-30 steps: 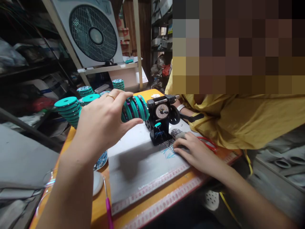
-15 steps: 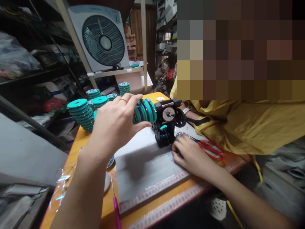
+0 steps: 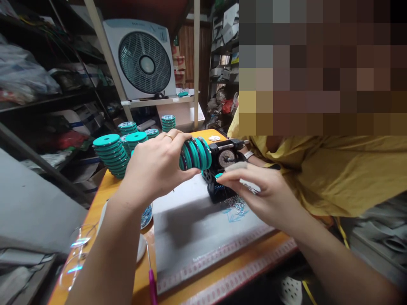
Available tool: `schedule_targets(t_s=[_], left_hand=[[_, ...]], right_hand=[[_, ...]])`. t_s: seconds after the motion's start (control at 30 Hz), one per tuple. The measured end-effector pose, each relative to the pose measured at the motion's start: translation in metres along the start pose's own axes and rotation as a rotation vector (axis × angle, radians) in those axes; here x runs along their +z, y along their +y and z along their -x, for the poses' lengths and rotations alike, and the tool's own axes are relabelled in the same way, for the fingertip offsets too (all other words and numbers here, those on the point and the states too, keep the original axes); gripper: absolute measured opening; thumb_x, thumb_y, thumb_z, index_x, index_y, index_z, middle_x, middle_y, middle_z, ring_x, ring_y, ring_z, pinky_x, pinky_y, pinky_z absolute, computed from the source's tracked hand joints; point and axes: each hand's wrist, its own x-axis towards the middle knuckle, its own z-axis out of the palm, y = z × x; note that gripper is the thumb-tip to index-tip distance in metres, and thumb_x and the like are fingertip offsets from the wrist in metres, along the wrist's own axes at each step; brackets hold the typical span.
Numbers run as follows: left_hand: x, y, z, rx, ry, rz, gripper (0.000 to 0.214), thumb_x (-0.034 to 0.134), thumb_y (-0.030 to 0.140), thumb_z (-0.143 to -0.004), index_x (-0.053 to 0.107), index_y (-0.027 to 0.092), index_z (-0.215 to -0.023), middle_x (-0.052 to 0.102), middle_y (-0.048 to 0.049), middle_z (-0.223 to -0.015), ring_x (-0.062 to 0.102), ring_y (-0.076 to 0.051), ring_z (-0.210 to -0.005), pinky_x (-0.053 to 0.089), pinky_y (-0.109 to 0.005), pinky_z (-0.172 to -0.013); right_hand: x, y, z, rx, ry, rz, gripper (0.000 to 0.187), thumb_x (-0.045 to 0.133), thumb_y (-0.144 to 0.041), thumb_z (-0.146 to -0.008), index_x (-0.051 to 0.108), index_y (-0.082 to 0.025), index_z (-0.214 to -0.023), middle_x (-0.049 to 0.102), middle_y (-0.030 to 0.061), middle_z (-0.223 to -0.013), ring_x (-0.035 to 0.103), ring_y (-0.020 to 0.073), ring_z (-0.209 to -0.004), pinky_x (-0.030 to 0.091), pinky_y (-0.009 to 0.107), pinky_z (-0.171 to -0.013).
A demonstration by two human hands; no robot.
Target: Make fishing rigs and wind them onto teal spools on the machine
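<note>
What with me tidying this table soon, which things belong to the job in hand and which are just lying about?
Likely in the job:
teal spools in the left hand
black coil winder by the right hand
small silvery pieces on the board

Seemingly just lying about:
eyeglasses
purple-handled tool
white scrap beyond the winder
box fan

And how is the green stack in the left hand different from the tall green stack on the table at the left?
The held stack is tipped sideways, its discs on edge; the table stack stands upright, its discs lying flat.
The held stack is in the left hand, off the table; the table stack has no hand on it.
Both are made of round green discs.
</note>
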Motion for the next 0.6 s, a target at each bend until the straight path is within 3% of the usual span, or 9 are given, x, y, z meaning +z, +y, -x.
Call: schedule_targets(t_s=[0.13,0.3,0.43,0.6], left_hand=[[-0.001,-0.003,-0.003,-0.002,-0.02,0.032,0.053,0.063,0.053,-0.08,0.056,0.023,-0.123,0.068,-0.0056,-0.115,0.066,-0.03,-0.098,0.042,-0.035,-0.061],[0.001,-0.002,-0.003,-0.013,-0.001,0.012,0.055,0.065,0.053,-0.079,0.056,0.025,-0.124,0.068,-0.0041,-0.114,0.066,-0.028,-0.096,0.04,-0.034,-0.06],[0.002,0.0,-0.004,-0.021,-0.001,0.017,0.054,0.066,0.051,-0.078,0.056,0.025,-0.124,0.068,-0.0029,-0.115,0.066,-0.027,-0.097,0.042,-0.034,-0.062],[0.002,-0.001,-0.004,-0.018,-0.001,0.019,0.055,0.065,0.051,-0.078,0.055,0.026,-0.125,0.067,-0.0025,-0.117,0.066,-0.026,-0.098,0.042,-0.035,-0.062]], right_hand=[[0.006,-0.005,-0.032,0.024,0.203,-0.143,0.006,0.067,-0.019,-0.088,0.073,-0.022,-0.09,0.075,0.0017,-0.09,0.069,0.0169,-0.083,0.055,0.03,-0.072],[0.031,0.011,-0.06,0.035,0.385,-0.343,0.008,0.076,-0.026,-0.08,0.074,-0.019,-0.083,0.07,0.0048,-0.101,0.067,0.0188,-0.094,0.058,0.029,-0.072],[0.041,0.022,-0.067,0.06,0.398,-0.427,0.006,0.077,-0.023,-0.079,0.075,-0.018,-0.081,0.071,0.004,-0.092,0.068,0.0166,-0.087,0.059,0.028,-0.073],[0.039,0.022,-0.065,0.054,0.383,-0.39,0.002,0.077,-0.021,-0.079,0.075,-0.022,-0.08,0.071,0.0031,-0.091,0.068,0.0184,-0.088,0.06,0.029,-0.07]])
